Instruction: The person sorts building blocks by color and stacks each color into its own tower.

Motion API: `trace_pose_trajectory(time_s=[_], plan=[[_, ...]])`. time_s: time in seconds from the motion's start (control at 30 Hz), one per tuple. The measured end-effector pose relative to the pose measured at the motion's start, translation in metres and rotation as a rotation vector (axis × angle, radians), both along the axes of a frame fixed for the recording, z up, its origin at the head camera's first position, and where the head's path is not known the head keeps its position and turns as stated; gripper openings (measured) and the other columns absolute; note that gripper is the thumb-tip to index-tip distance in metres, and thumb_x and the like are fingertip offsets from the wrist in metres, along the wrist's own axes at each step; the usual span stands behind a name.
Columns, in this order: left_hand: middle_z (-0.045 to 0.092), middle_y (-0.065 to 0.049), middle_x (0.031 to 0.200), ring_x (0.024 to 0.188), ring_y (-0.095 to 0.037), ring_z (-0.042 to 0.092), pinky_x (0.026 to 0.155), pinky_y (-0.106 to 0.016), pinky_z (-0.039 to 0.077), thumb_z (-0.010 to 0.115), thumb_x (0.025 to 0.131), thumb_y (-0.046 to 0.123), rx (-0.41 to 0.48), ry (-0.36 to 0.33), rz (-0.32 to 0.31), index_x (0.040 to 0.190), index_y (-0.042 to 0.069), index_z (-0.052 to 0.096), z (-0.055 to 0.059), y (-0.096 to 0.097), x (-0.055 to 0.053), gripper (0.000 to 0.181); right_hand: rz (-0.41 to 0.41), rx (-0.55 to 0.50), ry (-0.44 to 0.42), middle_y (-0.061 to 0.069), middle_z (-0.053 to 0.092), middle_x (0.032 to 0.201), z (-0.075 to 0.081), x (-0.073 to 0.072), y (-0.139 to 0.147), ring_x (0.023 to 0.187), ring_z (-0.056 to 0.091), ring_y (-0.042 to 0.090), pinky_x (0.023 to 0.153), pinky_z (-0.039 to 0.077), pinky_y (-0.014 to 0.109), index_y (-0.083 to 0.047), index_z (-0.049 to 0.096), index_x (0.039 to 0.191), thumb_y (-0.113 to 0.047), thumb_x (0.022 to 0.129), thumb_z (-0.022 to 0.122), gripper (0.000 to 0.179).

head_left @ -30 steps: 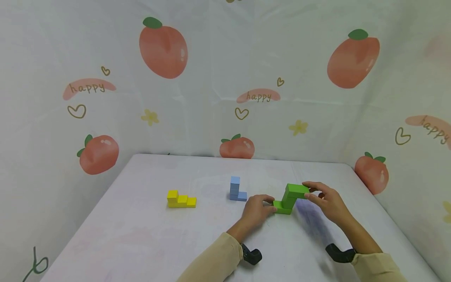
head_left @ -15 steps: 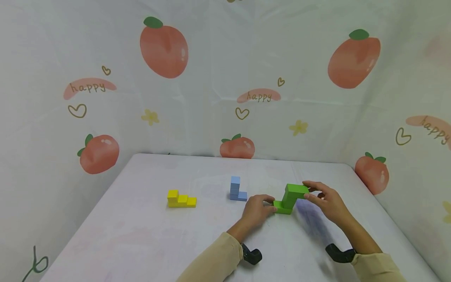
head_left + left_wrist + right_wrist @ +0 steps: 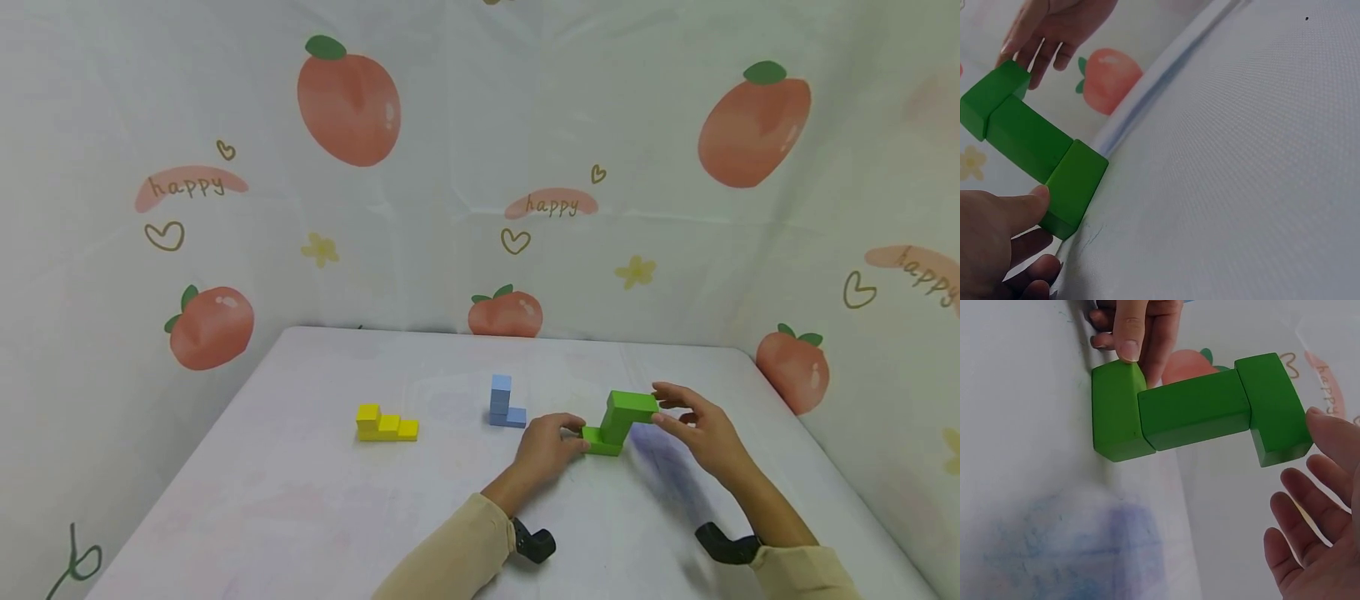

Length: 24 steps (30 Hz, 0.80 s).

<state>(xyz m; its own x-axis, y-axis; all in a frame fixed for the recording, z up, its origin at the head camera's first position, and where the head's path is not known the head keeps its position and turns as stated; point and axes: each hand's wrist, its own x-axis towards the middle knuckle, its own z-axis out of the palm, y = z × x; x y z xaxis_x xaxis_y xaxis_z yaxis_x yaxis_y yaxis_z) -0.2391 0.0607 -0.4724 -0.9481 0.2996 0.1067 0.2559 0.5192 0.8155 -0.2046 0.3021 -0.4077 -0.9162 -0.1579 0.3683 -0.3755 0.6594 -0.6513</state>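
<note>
A Z-shaped stack of green blocks stands at the right of the table: a flat base block, an upright middle block and a top block that juts out to the right. My left hand pinches the left end of the base block, its thumb on the block's edge in the left wrist view. Beside the overhanging end of the top block is my right hand. Its thumb tip is right at that end, and the other fingers are spread apart below in the right wrist view.
A small blue stack stands left of the left hand, with a low blue piece at its foot. Farther left is a stepped yellow group of blocks. A white curtain with fruit prints hangs behind the white table.
My right hand has drawn slightly right, its forefinger coming off the top block. My left hand and the green stack stay in place.
</note>
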Motion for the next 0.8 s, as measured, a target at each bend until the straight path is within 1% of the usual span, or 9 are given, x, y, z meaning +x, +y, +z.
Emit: trace_pose_trajectory(time_s=[0.13,0.23,0.37,0.5,0.57,0.63,0.8], plan=[[0.068,0.009,0.103,0.109,-0.010,0.058,0.095,-0.034,0.045,0.076,0.085,0.023,-0.007,0.014,-0.010,0.118,0.018,0.069,0.000,-0.001,-0.001,0.033,-0.027,0.004,-0.029,0.018,0.061,0.122,-0.002,0.002,0.003,0.105,0.051,0.005,0.079,0.041,0.013,-0.003,0.051,0.137,-0.017,0.094,0.066,0.047],[0.068,0.008,0.103,0.103,-0.009,0.059,0.090,-0.033,0.047,0.077,0.085,0.023,-0.012,0.018,-0.014,0.121,0.018,0.067,0.000,-0.002,-0.001,0.038,-0.042,0.004,-0.039,0.018,0.061,0.122,-0.006,0.005,0.005,0.104,0.049,-0.001,0.079,0.041,0.012,-0.003,0.050,0.137,-0.019,0.094,0.066,0.049],[0.067,0.009,0.105,0.085,-0.005,0.058,0.078,-0.027,0.047,0.077,0.084,0.025,-0.020,-0.008,-0.026,0.124,0.020,0.065,0.001,-0.005,0.000,0.042,-0.060,0.001,-0.035,0.020,0.061,0.122,-0.010,0.011,0.011,0.103,0.049,-0.004,0.079,0.039,0.010,-0.001,0.049,0.137,-0.017,0.093,0.067,0.050],[0.065,0.010,0.108,0.074,-0.003,0.052,0.069,-0.023,0.045,0.077,0.085,0.026,-0.017,-0.027,-0.059,0.125,0.021,0.065,0.005,-0.012,0.004,0.042,-0.087,0.004,-0.042,0.022,0.060,0.122,-0.014,0.017,0.016,0.102,0.048,-0.007,0.078,0.039,0.009,0.000,0.049,0.137,-0.017,0.093,0.068,0.051],[0.064,0.009,0.108,0.074,-0.003,0.051,0.067,-0.022,0.045,0.076,0.085,0.027,-0.009,-0.026,-0.081,0.125,0.021,0.065,0.008,-0.018,0.008,0.041,-0.099,0.000,-0.055,0.022,0.060,0.122,-0.017,0.019,0.019,0.101,0.049,-0.008,0.078,0.039,0.009,0.000,0.049,0.137,-0.017,0.093,0.067,0.051],[0.064,0.009,0.108,0.074,-0.003,0.051,0.066,-0.022,0.044,0.076,0.085,0.026,-0.010,-0.010,-0.106,0.124,0.020,0.066,0.010,-0.026,0.012,0.040,-0.107,0.000,-0.067,0.023,0.060,0.122,-0.019,0.021,0.021,0.100,0.049,-0.009,0.077,0.039,0.009,0.000,0.049,0.137,-0.017,0.093,0.067,0.050],[0.065,0.006,0.112,0.083,-0.003,0.054,0.072,-0.023,0.046,0.075,0.086,0.026,-0.029,0.026,-0.177,0.124,0.018,0.066,0.012,-0.050,0.021,0.039,-0.114,0.005,-0.067,0.024,0.060,0.121,-0.024,0.024,0.027,0.099,0.051,-0.008,0.076,0.040,0.009,0.001,0.050,0.135,-0.014,0.092,0.068,0.050]])
